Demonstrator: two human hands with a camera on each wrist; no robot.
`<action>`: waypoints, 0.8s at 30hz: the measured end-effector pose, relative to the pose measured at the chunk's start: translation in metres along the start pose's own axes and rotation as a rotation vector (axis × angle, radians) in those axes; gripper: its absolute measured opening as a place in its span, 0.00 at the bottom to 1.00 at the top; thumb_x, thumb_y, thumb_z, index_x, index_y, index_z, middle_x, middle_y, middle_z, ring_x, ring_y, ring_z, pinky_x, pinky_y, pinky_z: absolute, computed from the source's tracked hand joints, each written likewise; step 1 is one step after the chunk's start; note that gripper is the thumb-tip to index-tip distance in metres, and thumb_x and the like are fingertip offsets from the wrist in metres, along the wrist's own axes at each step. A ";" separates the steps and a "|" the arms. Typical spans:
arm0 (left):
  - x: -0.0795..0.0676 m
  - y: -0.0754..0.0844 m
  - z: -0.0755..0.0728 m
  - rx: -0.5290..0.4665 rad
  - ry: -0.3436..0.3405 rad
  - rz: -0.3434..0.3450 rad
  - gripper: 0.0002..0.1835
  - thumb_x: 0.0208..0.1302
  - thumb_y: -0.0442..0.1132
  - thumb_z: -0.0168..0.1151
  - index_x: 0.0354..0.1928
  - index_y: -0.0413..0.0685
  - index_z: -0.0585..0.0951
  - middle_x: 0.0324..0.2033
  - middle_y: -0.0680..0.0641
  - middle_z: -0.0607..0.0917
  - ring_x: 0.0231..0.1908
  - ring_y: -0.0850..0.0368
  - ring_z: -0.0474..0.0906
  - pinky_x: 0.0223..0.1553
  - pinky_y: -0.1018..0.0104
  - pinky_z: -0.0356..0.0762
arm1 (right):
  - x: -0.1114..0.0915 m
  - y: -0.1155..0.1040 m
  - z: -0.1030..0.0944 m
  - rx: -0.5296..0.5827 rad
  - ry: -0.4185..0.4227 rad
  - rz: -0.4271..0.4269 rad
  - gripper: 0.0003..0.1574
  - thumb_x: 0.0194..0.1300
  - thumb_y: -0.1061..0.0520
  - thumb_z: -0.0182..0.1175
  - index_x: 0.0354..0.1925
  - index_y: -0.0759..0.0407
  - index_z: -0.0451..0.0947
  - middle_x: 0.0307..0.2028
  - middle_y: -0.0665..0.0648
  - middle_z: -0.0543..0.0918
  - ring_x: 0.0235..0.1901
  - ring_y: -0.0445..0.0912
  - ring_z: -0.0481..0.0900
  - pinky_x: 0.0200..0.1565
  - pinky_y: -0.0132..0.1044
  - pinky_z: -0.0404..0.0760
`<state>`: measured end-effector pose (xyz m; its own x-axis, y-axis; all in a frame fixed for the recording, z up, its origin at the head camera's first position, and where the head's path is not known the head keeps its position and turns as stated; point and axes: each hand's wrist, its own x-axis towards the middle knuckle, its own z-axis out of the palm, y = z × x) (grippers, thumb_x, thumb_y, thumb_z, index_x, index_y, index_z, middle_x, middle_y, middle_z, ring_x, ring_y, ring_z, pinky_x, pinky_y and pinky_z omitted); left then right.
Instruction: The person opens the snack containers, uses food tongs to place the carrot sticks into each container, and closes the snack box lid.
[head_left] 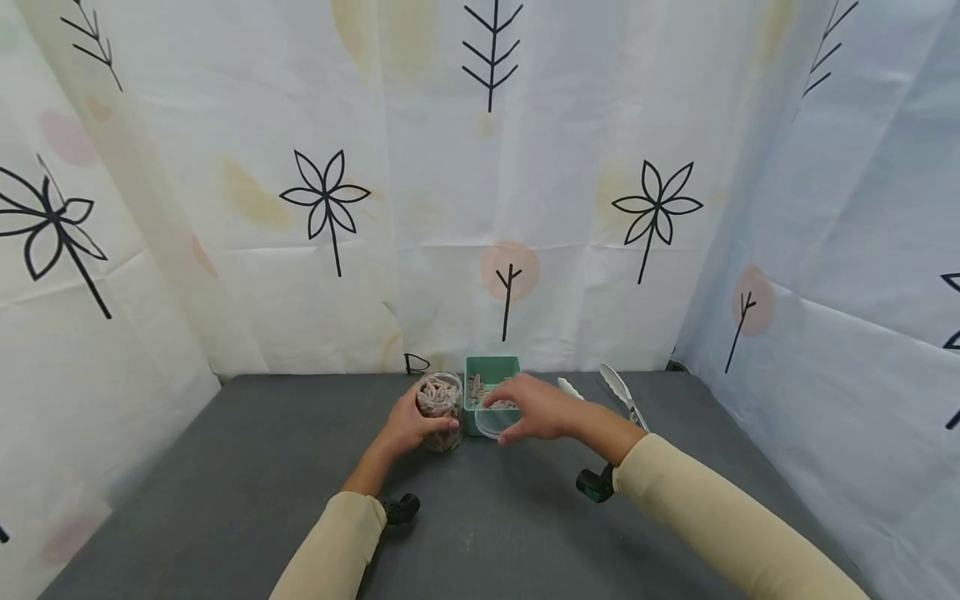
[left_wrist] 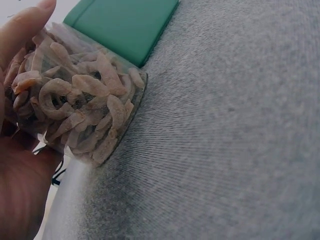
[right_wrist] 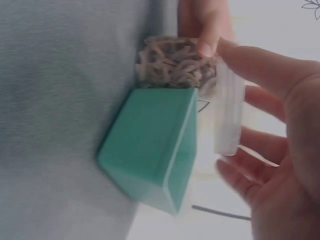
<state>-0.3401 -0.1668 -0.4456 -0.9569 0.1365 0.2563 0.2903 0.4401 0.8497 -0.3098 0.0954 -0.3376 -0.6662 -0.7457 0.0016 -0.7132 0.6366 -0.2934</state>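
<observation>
My left hand (head_left: 411,423) grips a clear jar (head_left: 441,407) by its side, thumb across the front. Pale brown, curled dried pieces (left_wrist: 85,95) fill the jar, which stands on the table. Right beside it is a green box (head_left: 492,365), holding some of the same pieces. My right hand (head_left: 543,406) holds a clear round lid (right_wrist: 229,112) at its edge, thumb on one side and fingers on the other. In the head view the lid overlaps the front of the box; the right wrist view has it tilted on edge, close by the jar's mouth.
Tongs (head_left: 621,387) with pale tips lie behind my right forearm, near the back of the dark grey table (head_left: 300,467). Patterned white cloth (head_left: 435,300) hangs along the back and both sides. A dark wrist camera (head_left: 596,483) sits under my right sleeve.
</observation>
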 end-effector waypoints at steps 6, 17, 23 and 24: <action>0.000 0.000 -0.003 -0.021 -0.038 -0.001 0.48 0.49 0.45 0.79 0.70 0.44 0.63 0.52 0.43 0.78 0.49 0.49 0.75 0.48 0.50 0.74 | 0.018 -0.008 -0.002 0.005 0.112 -0.030 0.33 0.61 0.48 0.69 0.63 0.52 0.74 0.68 0.56 0.67 0.66 0.54 0.62 0.59 0.53 0.67; 0.000 -0.005 -0.004 -0.051 -0.066 0.015 0.48 0.51 0.45 0.77 0.72 0.48 0.62 0.52 0.42 0.76 0.46 0.50 0.75 0.43 0.55 0.75 | 0.051 -0.006 0.017 0.067 0.255 -0.097 0.27 0.65 0.49 0.66 0.61 0.53 0.77 0.69 0.57 0.65 0.67 0.54 0.63 0.60 0.50 0.69; 0.000 -0.005 -0.007 -0.057 -0.088 0.032 0.48 0.51 0.46 0.78 0.71 0.46 0.62 0.52 0.43 0.77 0.46 0.51 0.76 0.42 0.56 0.76 | 0.062 -0.010 0.020 0.074 0.211 -0.108 0.27 0.67 0.52 0.63 0.63 0.54 0.76 0.70 0.56 0.64 0.68 0.54 0.62 0.60 0.50 0.68; 0.000 -0.005 -0.007 -0.062 -0.096 0.037 0.47 0.51 0.46 0.78 0.70 0.46 0.63 0.51 0.43 0.77 0.46 0.50 0.76 0.42 0.56 0.75 | 0.064 -0.011 0.020 0.074 0.204 -0.109 0.27 0.67 0.52 0.63 0.63 0.53 0.75 0.70 0.56 0.64 0.68 0.53 0.62 0.60 0.50 0.68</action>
<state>-0.3413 -0.1754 -0.4468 -0.9401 0.2369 0.2451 0.3216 0.3779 0.8682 -0.3404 0.0373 -0.3532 -0.6215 -0.7494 0.2282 -0.7706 0.5325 -0.3502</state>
